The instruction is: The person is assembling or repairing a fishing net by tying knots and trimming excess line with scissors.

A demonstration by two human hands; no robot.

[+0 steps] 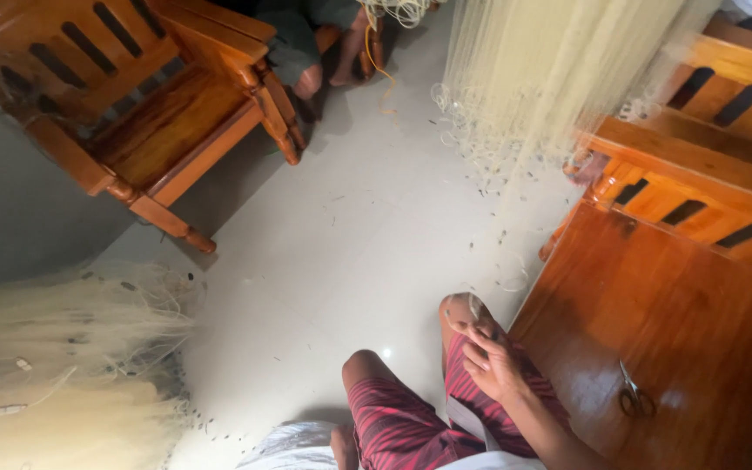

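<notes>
Across the pale floor [341,261], cream fishing net [63,383] is heaped near left and more net [533,78] is hung far right. Wooden seats [158,113] are set on both sides. Near centre, the right hand [491,359] is rested on a knee, fingers [473,341] curled together on thin net line. Scissors [634,396] lie just right; the left hand is unseen.
</notes>
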